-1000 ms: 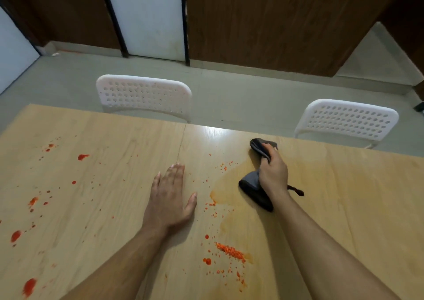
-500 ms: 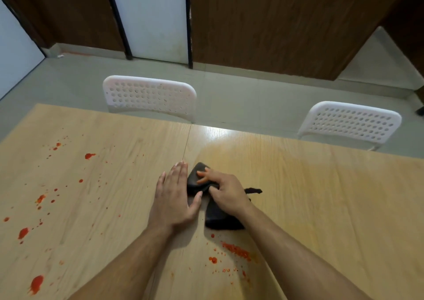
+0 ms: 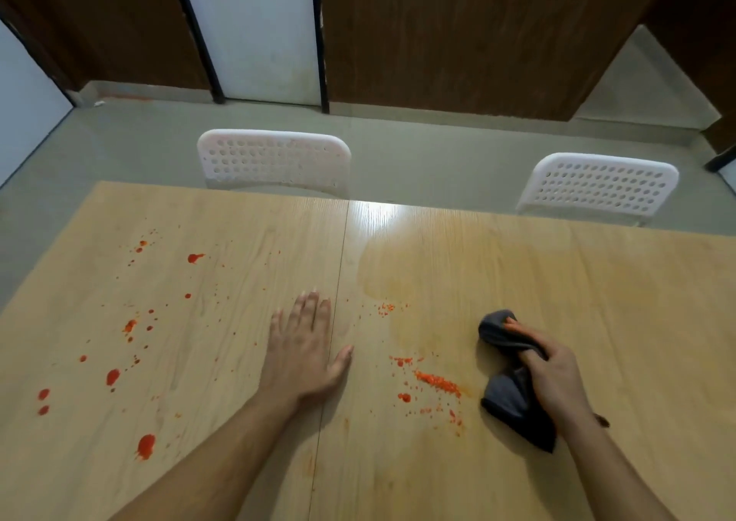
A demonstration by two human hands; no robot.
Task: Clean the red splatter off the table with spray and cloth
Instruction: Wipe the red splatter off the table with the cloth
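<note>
- Since half a second ago your right hand has swept the dark cloth rightward, away from your left hand; it now sits on the right half of the table.
- Table next: a damp orange smear lies above the cloth, and the red splatter left of it stays unwiped, with more drops far left.
- Two white chairs stand beyond the far edge, clear of your path.
- Your right hand clenches the bunched cloth; it looks soft and light, so hold it at the bunched middle.
- Your left hand rests flat, fingers straight, holding nothing.
- No spray bottle shows.
</note>
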